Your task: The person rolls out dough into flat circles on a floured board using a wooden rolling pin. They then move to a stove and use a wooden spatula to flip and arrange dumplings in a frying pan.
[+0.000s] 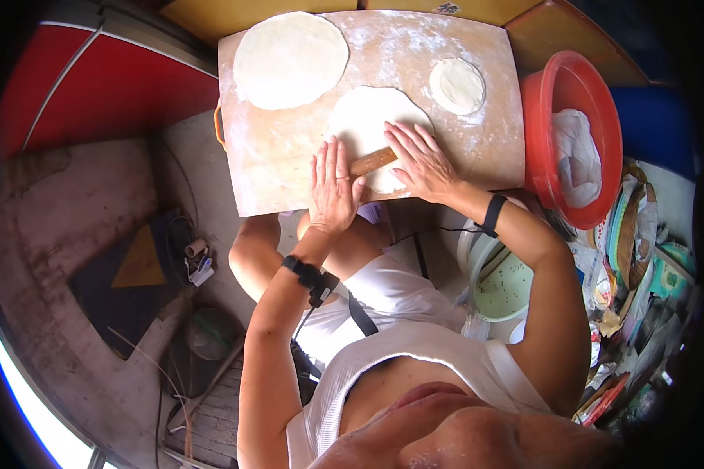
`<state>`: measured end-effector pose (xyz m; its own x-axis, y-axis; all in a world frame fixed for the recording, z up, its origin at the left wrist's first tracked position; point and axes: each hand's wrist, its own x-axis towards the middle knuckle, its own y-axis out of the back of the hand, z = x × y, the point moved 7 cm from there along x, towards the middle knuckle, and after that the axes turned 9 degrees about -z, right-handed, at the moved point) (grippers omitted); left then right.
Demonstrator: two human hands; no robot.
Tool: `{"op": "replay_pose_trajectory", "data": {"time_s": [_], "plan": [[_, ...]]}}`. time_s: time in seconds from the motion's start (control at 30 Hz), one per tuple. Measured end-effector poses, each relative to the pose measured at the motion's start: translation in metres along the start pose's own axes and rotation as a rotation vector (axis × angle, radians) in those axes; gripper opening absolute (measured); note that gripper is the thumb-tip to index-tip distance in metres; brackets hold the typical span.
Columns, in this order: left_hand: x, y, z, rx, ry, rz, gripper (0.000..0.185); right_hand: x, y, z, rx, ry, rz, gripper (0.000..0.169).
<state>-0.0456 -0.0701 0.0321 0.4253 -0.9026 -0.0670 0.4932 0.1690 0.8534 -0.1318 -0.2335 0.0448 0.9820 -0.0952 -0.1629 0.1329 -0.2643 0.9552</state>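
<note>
A wooden rolling pin point(374, 162) lies aslant over the near part of a flattened dough sheet point(366, 114). My left hand point(334, 190) rests flat on the pin's left end, fingers stretched forward. On its right end presses my right hand point(423, 161), with the fingertips reaching over the dough. Both palms hide the ends of the pin. Underneath is a floured wooden board point(276, 161). A larger thin dough round point(291, 61) lies at its far left corner, and a small dough disc point(457, 86) sits at the right.
A red plastic basin point(537, 140) holding a white plastic bag point(578, 158) stands tilted against the board's right side. Below it are a pale green bucket point(501, 290) and a pile of bags and packaging point(610, 287). An orange handle point(218, 126) juts from the board's left edge.
</note>
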Motion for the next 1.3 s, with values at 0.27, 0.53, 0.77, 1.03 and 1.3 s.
{"op": "replay_pose_trajectory", "data": {"time_s": [0.27,0.53,0.77,1.03,1.3], "plan": [[0.135,0.084,-0.081,0.042,0.245,0.449,0.071,0.156,0.045,0.052,0.067,-0.13,0.352,0.063],[0.035,0.019,-0.017,-0.038,-0.013,0.12,0.076,0.034,0.01,0.011,0.137,0.044,0.057,0.077],[0.121,0.08,-0.085,0.0,0.194,0.39,0.067,0.166,0.044,0.041,0.092,-0.094,0.378,0.064],[0.054,0.049,-0.03,0.055,-0.103,0.127,0.065,0.084,0.047,0.07,0.628,-0.323,0.466,0.044],[0.046,0.05,-0.033,0.017,0.001,0.202,0.062,0.071,0.026,0.093,0.607,-0.427,0.005,0.042]]}}
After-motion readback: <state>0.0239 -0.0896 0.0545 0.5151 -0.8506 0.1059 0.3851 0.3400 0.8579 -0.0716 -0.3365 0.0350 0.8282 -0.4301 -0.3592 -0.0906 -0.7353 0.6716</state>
